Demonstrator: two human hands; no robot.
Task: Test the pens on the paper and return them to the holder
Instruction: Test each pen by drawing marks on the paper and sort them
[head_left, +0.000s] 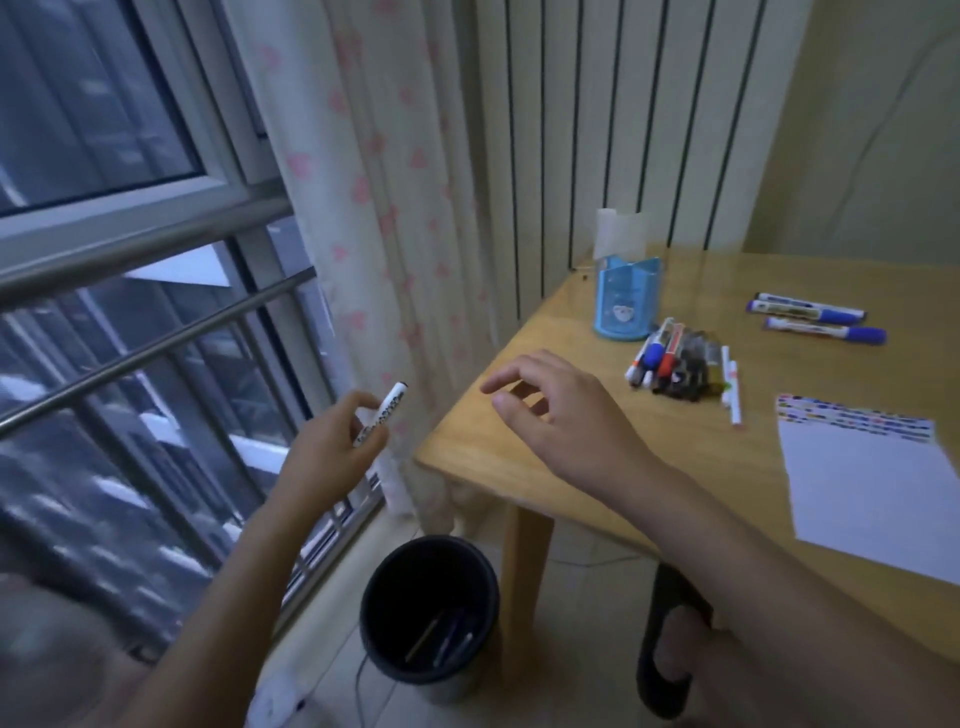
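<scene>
My left hand (332, 441) grips a white marker with a black cap (382, 418), held off the table's left side above the floor. My right hand (561, 410) hovers over the table's near left corner, fingers loosely spread, holding nothing. A blue pen holder (626, 301) stands near the table's far left edge. A heap of several markers (675, 364) lies just right of the holder. Three blue markers (815, 317) lie farther right. A white sheet of paper (872, 493) with rows of coloured test marks along its top edge lies at the right.
The wooden table (519, 447) stands against a white radiator and a curtain (384, 234). A dark bin (428, 613) with a few pens inside sits on the floor below the table corner. A window with metal rails (156, 338) fills the left.
</scene>
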